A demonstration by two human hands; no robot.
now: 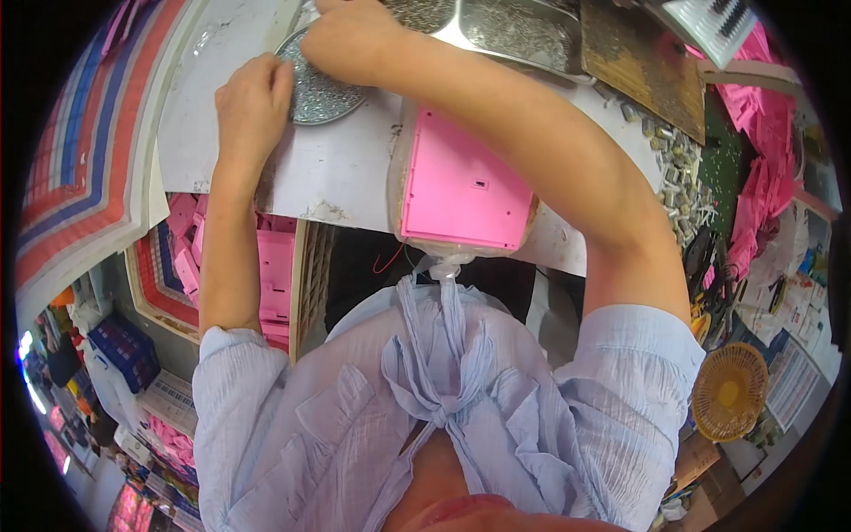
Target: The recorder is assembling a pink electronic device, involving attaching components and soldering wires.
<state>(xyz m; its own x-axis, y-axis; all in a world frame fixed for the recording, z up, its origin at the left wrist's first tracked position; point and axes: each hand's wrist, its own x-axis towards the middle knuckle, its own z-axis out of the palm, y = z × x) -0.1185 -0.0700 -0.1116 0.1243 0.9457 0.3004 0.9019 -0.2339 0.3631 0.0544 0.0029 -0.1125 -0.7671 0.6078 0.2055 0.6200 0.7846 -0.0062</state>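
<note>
At the upper left of the white table my left hand (253, 99) is closed, its knuckles up, by the left rim of a round metal dish (326, 96). Many small shiny metal pieces fill that dish; they look like screws or pins. Over the dish's far side my right hand (350, 43) is curled closed, reaching across from the right. Both sets of fingertips are hidden, so what they hold cannot be made out. Below my right forearm a flat pink plastic panel (465, 182) lies at the table's near edge, over clear plastic wrapping.
A divided metal tray (523, 31) of small parts stands at the back, beside a brown board (645, 62). Small metal cylinders (678, 182) are heaped at right. Pink parts fill a crate (186, 253) below left. A yellow basket (729, 392) is at lower right.
</note>
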